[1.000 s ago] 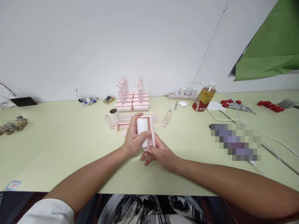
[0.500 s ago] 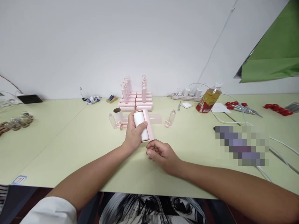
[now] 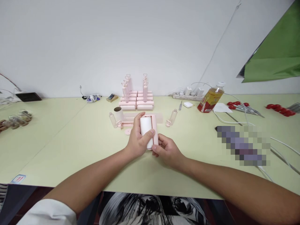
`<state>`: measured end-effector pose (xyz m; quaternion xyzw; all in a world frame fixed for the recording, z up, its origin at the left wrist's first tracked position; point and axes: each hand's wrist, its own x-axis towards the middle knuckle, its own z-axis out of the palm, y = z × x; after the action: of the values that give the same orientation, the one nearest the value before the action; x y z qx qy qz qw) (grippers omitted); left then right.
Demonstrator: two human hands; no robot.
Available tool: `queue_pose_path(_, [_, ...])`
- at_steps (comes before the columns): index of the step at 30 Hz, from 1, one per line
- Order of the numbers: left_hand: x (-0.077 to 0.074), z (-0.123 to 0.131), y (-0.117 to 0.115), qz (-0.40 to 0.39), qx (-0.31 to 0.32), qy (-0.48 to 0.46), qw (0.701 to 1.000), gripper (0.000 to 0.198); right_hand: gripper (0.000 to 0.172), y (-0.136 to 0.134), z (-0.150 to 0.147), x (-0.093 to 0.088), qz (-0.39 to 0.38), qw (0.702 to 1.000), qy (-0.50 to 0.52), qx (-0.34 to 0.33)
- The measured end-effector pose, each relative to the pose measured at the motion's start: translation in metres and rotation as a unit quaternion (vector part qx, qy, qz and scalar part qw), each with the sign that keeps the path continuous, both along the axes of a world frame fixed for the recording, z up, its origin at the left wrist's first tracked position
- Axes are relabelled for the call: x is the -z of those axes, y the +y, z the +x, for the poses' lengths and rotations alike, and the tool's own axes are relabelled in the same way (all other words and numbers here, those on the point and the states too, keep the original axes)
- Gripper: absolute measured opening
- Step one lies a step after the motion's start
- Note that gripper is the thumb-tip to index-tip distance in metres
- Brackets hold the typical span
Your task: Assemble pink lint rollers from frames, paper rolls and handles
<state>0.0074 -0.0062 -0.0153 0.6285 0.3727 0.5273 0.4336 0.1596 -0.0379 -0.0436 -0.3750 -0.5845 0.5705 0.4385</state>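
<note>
A lint roller [image 3: 146, 126] with a white paper roll in a pink holder stands nearly upright between my hands. My left hand [image 3: 138, 139] is closed around its left side, the thumb pressed across the front onto the pink part. At the lower right edge, my right hand [image 3: 167, 150] pinches the pink holder between thumb and fingers. Just beyond lie a pink open holder part [image 3: 126, 124], partly hidden by my left hand, and a small pink disc [image 3: 127, 132]. A cardboard-cored white roll [image 3: 119, 115] stands behind them. Clear pink handles [image 3: 112, 120] lie to both sides.
Pink-and-white lint rollers [image 3: 145, 105] sit in rows by the wall, with several upright handles. Rightward are a power strip [image 3: 187, 96], a tilted drink bottle [image 3: 211, 100], red-handled tools [image 3: 245, 107], white cables and a blurred-out item [image 3: 241, 145]. Wrapped items [image 3: 17, 120] lie far left.
The lint roller has come lower and turned more upright in my left hand. My right hand has moved up from below it and taken hold of its lower right edge.
</note>
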Motion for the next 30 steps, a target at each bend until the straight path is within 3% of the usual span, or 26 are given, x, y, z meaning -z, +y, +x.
queue_pose_path(5, [-0.001,0.000,0.003,-0.100,0.058,-0.020,0.993,0.077,0.025,0.002,0.001,-0.004,-0.041,0.999,0.008,0.021])
queue_pose_path(11, [0.002,-0.009,0.013,-0.077,0.078,0.002,0.994,0.078,0.030,0.006,0.011,-0.001,-0.044,0.996,0.081,0.009])
queue_pose_path(13, [0.005,-0.016,0.021,-0.043,0.024,0.033,0.998,0.073,0.032,0.008,0.016,-0.002,-0.030,0.995,0.096,0.022])
queue_pose_path(16, [0.005,-0.027,0.030,0.034,-0.109,0.084,0.990,0.060,0.033,0.010,0.021,-0.004,-0.006,0.994,0.098,0.041])
queue_pose_path(18, [0.004,-0.031,0.033,0.071,-0.137,0.088,0.984,0.054,0.032,0.010,0.022,-0.005,0.009,0.996,0.088,0.035])
queue_pose_path(26, [0.003,-0.027,0.029,0.063,-0.098,0.016,0.993,0.036,0.034,0.006,0.020,-0.010,0.027,0.998,0.054,0.006])
queue_pose_path(30, [0.002,-0.023,0.023,0.035,-0.029,0.002,0.999,0.048,0.035,0.005,0.015,-0.002,0.013,1.000,-0.004,0.010])
